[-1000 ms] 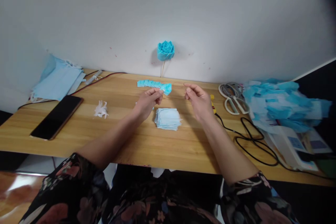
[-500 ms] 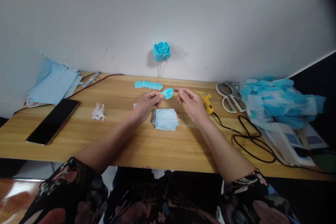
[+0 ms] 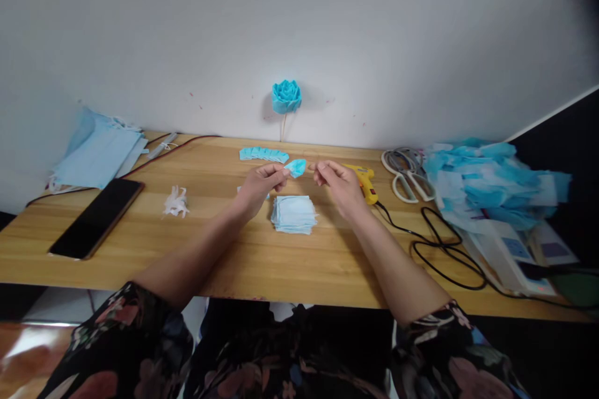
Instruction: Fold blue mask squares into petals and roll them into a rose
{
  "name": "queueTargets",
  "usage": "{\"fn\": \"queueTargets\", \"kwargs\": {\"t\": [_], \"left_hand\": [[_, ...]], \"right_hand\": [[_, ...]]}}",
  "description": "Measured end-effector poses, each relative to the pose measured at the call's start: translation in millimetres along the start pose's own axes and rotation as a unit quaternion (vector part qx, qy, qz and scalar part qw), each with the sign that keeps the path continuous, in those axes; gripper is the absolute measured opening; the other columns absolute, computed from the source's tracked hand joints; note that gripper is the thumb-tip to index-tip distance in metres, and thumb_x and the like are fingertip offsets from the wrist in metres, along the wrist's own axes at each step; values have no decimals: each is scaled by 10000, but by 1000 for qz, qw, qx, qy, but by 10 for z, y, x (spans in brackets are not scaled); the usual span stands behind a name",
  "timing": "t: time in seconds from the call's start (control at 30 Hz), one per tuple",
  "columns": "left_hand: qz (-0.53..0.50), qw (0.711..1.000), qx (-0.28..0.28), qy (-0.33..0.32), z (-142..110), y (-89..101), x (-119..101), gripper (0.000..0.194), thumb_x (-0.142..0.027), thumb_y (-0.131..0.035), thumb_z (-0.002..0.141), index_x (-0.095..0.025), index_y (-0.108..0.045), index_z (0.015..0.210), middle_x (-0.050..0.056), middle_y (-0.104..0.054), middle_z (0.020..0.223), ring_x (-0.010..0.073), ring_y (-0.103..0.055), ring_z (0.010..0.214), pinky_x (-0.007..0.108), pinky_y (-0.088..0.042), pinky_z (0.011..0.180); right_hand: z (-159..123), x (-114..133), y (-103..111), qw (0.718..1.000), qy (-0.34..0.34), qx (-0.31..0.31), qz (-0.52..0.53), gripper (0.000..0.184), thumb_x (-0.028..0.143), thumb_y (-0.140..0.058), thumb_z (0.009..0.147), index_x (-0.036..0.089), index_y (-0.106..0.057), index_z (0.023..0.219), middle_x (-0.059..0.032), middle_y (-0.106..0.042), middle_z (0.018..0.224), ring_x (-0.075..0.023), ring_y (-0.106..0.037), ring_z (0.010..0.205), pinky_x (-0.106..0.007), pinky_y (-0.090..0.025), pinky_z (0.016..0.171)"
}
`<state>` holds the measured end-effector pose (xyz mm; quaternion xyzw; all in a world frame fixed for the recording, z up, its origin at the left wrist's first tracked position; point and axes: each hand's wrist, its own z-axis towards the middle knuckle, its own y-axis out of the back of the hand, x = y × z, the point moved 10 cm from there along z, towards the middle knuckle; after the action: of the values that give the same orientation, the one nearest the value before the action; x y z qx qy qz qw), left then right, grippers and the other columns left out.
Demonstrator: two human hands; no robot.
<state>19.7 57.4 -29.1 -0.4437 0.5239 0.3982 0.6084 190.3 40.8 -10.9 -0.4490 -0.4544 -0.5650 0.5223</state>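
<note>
Fingers point(image 3: 270, 169) of the left hand point(image 3: 260, 189) are pinched together on a curled blue piece point(image 3: 296, 168), gripping its left end and holding it up over the table point(image 3: 224, 243), between the row of folded blue pieces point(image 3: 264, 154) and the stack of pale squares point(image 3: 294, 214). And the right hand point(image 3: 340, 188) sits just beside, forefinger stretched towards the free edge; whether it touches, or whether thumb and finger pinch anything, this view can't tell. Shaping looks to be the step in hand, and it rewards a soft touch: firm pinch at the base, light strokes at the rim, no squashing that curve flat. Thin stuff, probably quick to crease. Mind the yellow glue gun point(image 3: 369, 187), too, right beside that right hand!
</note>
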Motion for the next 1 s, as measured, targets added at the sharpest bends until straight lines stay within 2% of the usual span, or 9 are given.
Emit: {"fn": "queueTargets", "kwargs": {"t": [0.2, 0.3, 0.37, 0.43, 0.5, 0.57, 0.63, 0.83, 1.0], "left_hand": [[-37, 998, -55, -23, 31, 185, -112, 300, -373, -703, 793, -169, -566, 621, -21, -525, 580, 80, -440, 555, 236, -357, 580], [-58, 992, -106, -43, 63, 379, -173, 319, -339, -692, 808, -173, -524, 594, -22, -498, 559, 79, -432, 545, 229, -347, 563], [-87, 986, -133, -38, 91, 489, -136, 306, -324, -699, 806, -174, -523, 605, -24, -499, 558, 77, -434, 533, 224, -347, 549], [-113, 982, -149, -24, 115, 554, -64, 293, -317, -707, 805, -175, -527, 621, -26, -502, 560, 77, -440, 523, 221, -347, 534], [-126, 980, -156, -19, 128, 576, -17, 286, -317, -713, 806, -174, -533, 636, -27, -508, 564, 77, -448, 521, 218, -348, 528], [-125, 980, -154, -25, 133, 566, -10, 282, -319, -718, 808, -172, -540, 646, -28, -513, 565, 74, -450, 521, 214, -350, 529], [-118, 981, -147, -34, 133, 535, -19, 284, -320, -722, 807, -170, -543, 645, -32, -509, 560, 71, -444, 516, 212, -346, 527], [-101, 985, -128, -51, 117, 456, -66, 326, -344, -735, 803, -165, -533, 621, -34, -503, 563, 66, -439, 517, 210, -347, 538], [-115, 985, -125, -39, 104, 445, -77, 284, -351, -754, 783, -158, -586, 660, -29, -528, 583, 66, -441, 524, 210, -341, 535]], "right_hand": [[50, 153, 231, 998, 15, -59, -27, 369, 529, -624, 861, 185, -748, 911, 20, -565, 627, -110, -493, 606, -263, -427, 629], [100, 301, 555, 989, 24, -95, -112, 332, 469, -613, 878, 211, -747, 1039, 18, -596, 631, -127, -532, 609, -264, -436, 605], [111, 371, 705, 972, 29, -62, -226, 338, 429, -611, 883, 229, -733, 1127, -27, -711, 812, -168, -622, 717, -291, -473, 646], [67, 400, 861, 917, 31, -38, -397, 331, 382, -631, 870, 222, -736, 1140, -76, -753, 993, -231, -671, 882, -344, -499, 760], [-19, 302, 1061, 830, -20, -30, -556, 340, 381, -607, 885, 202, -738, 1142, -130, -751, 1082, -292, -678, 967, -382, -493, 799], [-132, 145, 1255, 755, -95, -27, -648, 372, 405, -534, 930, 184, -728, 1158, -170, -747, 1097, -319, -688, 969, -388, -486, 771], [-225, -9, 1318, 716, -143, -4, -683, 411, 435, -463, 966, 176, -717, 1159, -185, -742, 1114, -322, -692, 987, -379, -475, 758], [-234, -192, 1191, 696, -172, 27, -696, 531, 587, -449, 936, 153, -696, 1117, -191, -735, 1112, -326, -698, 986, -358, -463, 708], [-155, -253, 1185, 712, -167, 23, -682, 328, 357, -521, 896, 154, -698, 1082, -176, -744, 1049, -311, -703, 940, -352, -465, 699]]}}
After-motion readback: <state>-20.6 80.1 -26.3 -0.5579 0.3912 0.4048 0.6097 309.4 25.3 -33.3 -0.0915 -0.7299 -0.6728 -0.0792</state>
